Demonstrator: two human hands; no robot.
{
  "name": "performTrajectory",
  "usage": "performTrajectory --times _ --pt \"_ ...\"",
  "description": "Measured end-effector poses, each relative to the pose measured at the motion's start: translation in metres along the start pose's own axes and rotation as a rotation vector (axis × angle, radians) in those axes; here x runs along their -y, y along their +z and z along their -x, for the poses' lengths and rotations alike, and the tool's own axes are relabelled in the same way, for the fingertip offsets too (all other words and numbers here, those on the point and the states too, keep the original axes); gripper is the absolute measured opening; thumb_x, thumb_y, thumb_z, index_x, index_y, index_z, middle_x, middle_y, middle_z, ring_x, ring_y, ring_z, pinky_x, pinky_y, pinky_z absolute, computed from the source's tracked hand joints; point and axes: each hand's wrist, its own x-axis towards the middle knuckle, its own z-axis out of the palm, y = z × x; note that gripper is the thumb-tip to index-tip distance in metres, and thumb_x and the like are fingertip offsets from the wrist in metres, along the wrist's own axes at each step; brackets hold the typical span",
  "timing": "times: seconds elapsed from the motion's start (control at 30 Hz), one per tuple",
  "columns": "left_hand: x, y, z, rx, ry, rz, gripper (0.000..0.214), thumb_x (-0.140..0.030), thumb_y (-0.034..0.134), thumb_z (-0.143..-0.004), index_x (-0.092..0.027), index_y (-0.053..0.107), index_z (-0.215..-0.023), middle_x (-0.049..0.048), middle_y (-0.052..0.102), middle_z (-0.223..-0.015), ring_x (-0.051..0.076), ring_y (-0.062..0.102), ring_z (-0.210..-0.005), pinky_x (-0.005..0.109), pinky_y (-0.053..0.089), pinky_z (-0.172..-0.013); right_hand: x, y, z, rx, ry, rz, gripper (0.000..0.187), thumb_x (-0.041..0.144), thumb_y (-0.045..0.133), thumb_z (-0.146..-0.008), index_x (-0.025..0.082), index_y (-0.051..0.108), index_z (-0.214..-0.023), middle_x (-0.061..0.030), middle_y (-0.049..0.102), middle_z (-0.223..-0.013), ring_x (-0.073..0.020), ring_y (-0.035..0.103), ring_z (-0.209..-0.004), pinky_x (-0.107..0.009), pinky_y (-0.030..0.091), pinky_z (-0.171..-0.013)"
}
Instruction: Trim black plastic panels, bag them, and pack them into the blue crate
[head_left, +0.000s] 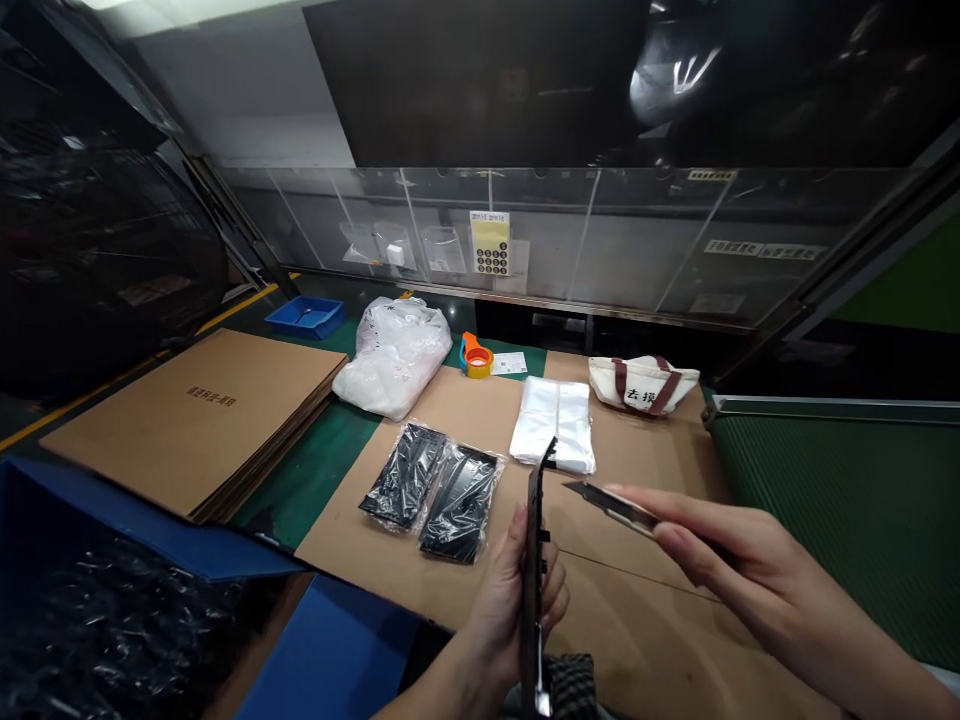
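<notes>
My left hand [504,590] is wrapped around a thin black plastic part [533,560], held on edge, with small tabs along its right side. In my right hand [720,550] is a utility knife [619,507], pinched between thumb and fingers. Its blade points left towards the plastic part, and a small gap separates the two. Beyond my left hand, two black parts in clear bags [461,503] lie side by side on the cardboard sheet [637,590]. Behind the knife sits a stack of clear plastic bags [553,422].
Flat cardboard sheets [202,400] are stacked at left, above a blue bin [330,650] holding bagged black parts. A white plastic bag [397,355], tape dispenser [476,357], blue tray [306,317] and cloth bag [643,385] stand at the back. A green conveyor belt [847,500] runs at right.
</notes>
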Motion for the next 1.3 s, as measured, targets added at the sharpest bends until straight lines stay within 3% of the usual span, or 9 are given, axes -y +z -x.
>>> performTrajectory --times 0.23,0.4,0.6,0.87,1.03,1.3 --pt "-0.003 0.000 0.000 0.053 0.002 0.020 0.038 -0.047 0.053 -0.080 -0.019 0.034 -0.063 -0.0099 0.029 -0.039 0.003 0.017 -0.028 0.015 0.013 -0.027 0.008 -0.004 -0.029 -0.032 -0.078 0.245 0.035 0.037 0.043 -0.087 0.037 0.048 -0.121 0.0034 0.063 -0.111 -0.0215 0.060 -0.098 -0.033 0.052 -0.076" --pt "-0.007 0.004 -0.002 0.020 -0.022 0.039 0.039 -0.047 0.053 -0.079 -0.019 0.032 -0.062 -0.0101 0.027 -0.038 0.004 0.016 -0.028 0.016 0.012 -0.029 0.011 -0.009 -0.035 -0.063 -0.068 0.290 0.034 0.043 0.042 -0.086 0.035 0.055 -0.115 0.0015 0.067 -0.102 -0.0242 0.063 -0.090 -0.034 0.053 -0.067" --pt "-0.008 0.006 -0.003 0.031 -0.034 0.052 0.038 -0.047 0.051 -0.081 -0.019 0.034 -0.062 -0.0095 0.030 -0.038 0.003 0.017 -0.028 0.016 0.011 -0.029 0.017 -0.011 -0.036 -0.068 -0.106 0.305 0.035 0.045 0.041 -0.086 0.033 0.056 -0.115 0.0005 0.070 -0.087 -0.0214 0.065 -0.073 -0.027 0.049 -0.052" --pt "-0.009 0.009 -0.004 0.082 -0.018 0.030 0.036 -0.049 0.055 -0.078 -0.019 0.038 -0.067 -0.0100 0.032 -0.040 0.003 0.016 -0.028 0.015 0.012 -0.027 0.016 -0.014 -0.026 -0.023 -0.197 0.353 0.036 0.037 0.044 -0.086 0.036 0.049 -0.122 0.0004 0.068 -0.094 -0.0209 0.065 -0.079 -0.026 0.052 -0.057" --pt "-0.008 0.012 -0.005 0.105 -0.030 0.019 0.039 -0.051 0.051 -0.079 -0.019 0.036 -0.062 -0.0093 0.032 -0.037 0.004 0.017 -0.026 0.016 0.013 -0.025 0.019 -0.021 -0.028 -0.091 -0.173 0.384 0.038 0.041 0.041 -0.087 0.033 0.049 -0.123 -0.0012 0.068 -0.087 -0.0208 0.065 -0.079 -0.025 0.052 -0.058" --pt "-0.005 0.012 -0.003 0.136 -0.012 0.040 0.036 -0.049 0.049 -0.081 -0.019 0.038 -0.065 -0.0092 0.033 -0.039 0.004 0.016 -0.027 0.014 0.016 -0.026 0.030 -0.022 -0.024 -0.059 -0.132 0.448 0.035 0.038 0.040 -0.089 0.031 0.050 -0.122 -0.0003 0.067 -0.093 -0.0168 0.064 -0.081 -0.021 0.049 -0.062"
